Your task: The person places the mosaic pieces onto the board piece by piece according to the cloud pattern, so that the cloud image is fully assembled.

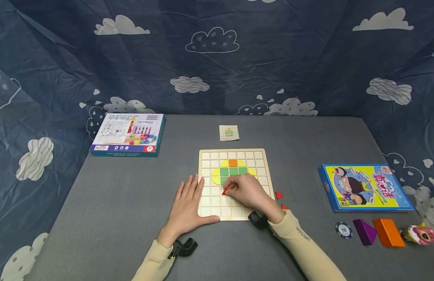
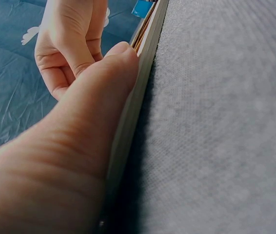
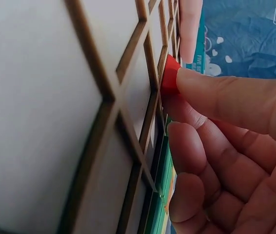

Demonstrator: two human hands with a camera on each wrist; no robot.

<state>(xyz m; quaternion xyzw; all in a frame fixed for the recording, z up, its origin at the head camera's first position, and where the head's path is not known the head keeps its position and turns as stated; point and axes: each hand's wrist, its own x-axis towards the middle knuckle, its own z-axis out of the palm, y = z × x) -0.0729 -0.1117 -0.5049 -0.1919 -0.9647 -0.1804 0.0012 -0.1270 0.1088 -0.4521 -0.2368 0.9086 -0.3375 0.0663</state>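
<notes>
Wooden grid board point(image 1: 262, 156): upper middle cells are filled with one orange square point(image 1: 232, 162), green squares point(image 1: 233, 171) and yellow curved pieces point(image 1: 215, 175); the lower rows are bare. Judged partly built. Two spare red triangles point(image 1: 279, 195) lie on the grey table point(image 1: 115, 203) just beside the board's right edge.

Right hand point(image 1: 247, 191): thumb and fingers pinch a red triangle piece point(image 3: 169, 75), held at a cell just under the green squares.

Left hand point(image 1: 186, 208): flat, fingers straight, thumb against the board's near edge.

The right hand point(image 3: 226, 146) pinches a red piece point(image 3: 169, 75) against the wooden grid board point(image 3: 55, 97), fingers curled.
</notes>
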